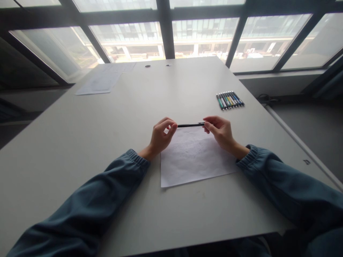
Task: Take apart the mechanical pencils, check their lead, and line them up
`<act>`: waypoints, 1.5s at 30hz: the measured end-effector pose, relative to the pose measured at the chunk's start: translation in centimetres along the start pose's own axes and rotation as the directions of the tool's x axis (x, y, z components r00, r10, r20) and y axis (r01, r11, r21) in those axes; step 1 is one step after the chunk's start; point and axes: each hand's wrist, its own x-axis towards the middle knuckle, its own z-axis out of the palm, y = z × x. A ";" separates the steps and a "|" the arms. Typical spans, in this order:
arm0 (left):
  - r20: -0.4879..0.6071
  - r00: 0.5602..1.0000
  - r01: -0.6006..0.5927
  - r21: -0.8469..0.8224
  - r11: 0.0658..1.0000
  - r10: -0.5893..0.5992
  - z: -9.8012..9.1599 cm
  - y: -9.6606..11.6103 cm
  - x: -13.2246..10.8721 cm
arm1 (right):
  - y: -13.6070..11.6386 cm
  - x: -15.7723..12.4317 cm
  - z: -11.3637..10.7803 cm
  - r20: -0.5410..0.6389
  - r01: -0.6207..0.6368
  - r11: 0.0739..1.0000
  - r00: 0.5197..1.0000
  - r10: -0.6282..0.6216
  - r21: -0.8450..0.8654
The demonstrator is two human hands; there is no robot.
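A dark pen (189, 125) is held level between my two hands, above the far edge of a white sheet of paper (182, 171). My left hand (162, 134) pinches one end of it between thumb and fingers. At the other end, beside the clip, the fingertips of my right hand (221, 131) close on the pen. Both tips are hidden by my fingers. Faint grey marks show on the paper, which lies slightly askew under my hands.
Several pens or markers (230, 100) lie side by side at the right of the white table (66, 150). More paper sheets (98, 80) rest at the far left. Near the back edge sits a small round dark disc (147, 66). Windows stand behind the table.
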 end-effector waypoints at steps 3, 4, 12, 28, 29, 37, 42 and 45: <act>-0.003 1.000 0.009 -0.011 1.000 -0.009 0.0 0.0 0.0 | -0.1 -0.1 0.0 0.042 -0.002 1.000 0.999 0.002 -0.006; -0.002 1.000 0.014 -0.015 1.000 -0.014 0.0 0.0 0.0 | -0.1 -0.1 0.0 0.050 -0.002 1.000 0.999 0.002 -0.001; 0.008 0.999 0.040 -0.026 0.999 -0.040 -0.1 -0.1 0.0 | -0.2 -0.1 0.2 0.110 -0.040 0.996 0.994 0.031 0.079; 0.036 0.995 0.091 -0.045 0.995 -0.090 -0.1 -0.2 -0.2 | -0.3 -0.1 0.2 0.031 -0.013 0.999 0.999 0.011 0.049; 0.024 0.996 0.089 -0.054 0.995 -0.088 -0.1 -0.1 -0.1 | -0.2 0.0 0.1 0.012 -0.003 0.999 1.000 0.003 0.053; -0.033 0.993 0.112 -0.060 0.992 -0.114 0.0 0.1 -0.1 | 0.5 0.2 -0.2 -0.106 0.010 0.997 0.994 -0.002 0.071; -0.048 0.991 0.122 -0.059 0.991 -0.125 0.2 -0.4 -0.2 | 0.3 0.3 0.0 -0.140 0.010 1.000 0.990 -0.009 0.007; 0.012 0.997 0.081 -0.053 0.995 -0.080 0.2 -0.3 -0.1 | 0.0 0.3 0.1 -0.150 0.014 1.000 0.989 -0.016 -0.015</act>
